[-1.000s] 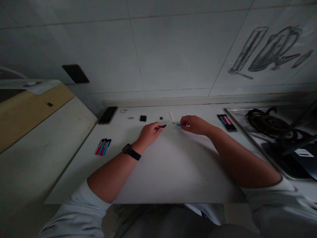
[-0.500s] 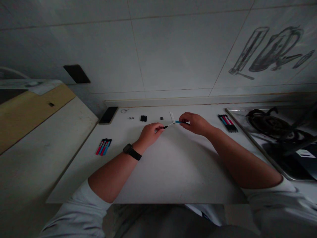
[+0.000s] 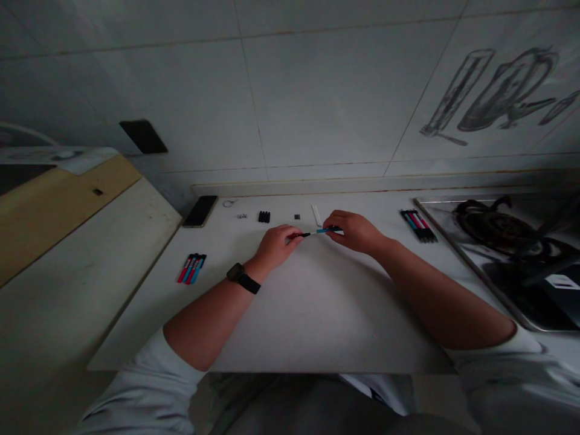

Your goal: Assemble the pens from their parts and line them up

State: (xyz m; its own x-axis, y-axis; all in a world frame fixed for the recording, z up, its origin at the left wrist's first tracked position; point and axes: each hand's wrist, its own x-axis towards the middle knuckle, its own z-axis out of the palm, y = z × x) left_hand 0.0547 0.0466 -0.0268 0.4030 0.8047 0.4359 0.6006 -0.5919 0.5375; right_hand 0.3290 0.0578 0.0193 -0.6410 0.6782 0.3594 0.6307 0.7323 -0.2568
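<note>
Just above the frame's lower half, centre, the left hand [image 3: 277,244] pinches one black piece [image 3: 307,234] whose white rod [image 3: 312,233] points right, meeting one blue tube [image 3: 322,230] gripped by the right hand [image 3: 352,231]. Their long axis rises slightly rightward. Four red and blue barrels [image 3: 191,269] lie centre-left, below one phone [image 3: 200,211].

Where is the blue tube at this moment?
In the head view, the blue tube is near the centre, in the right hand, its exposed end facing the left hand.
</note>
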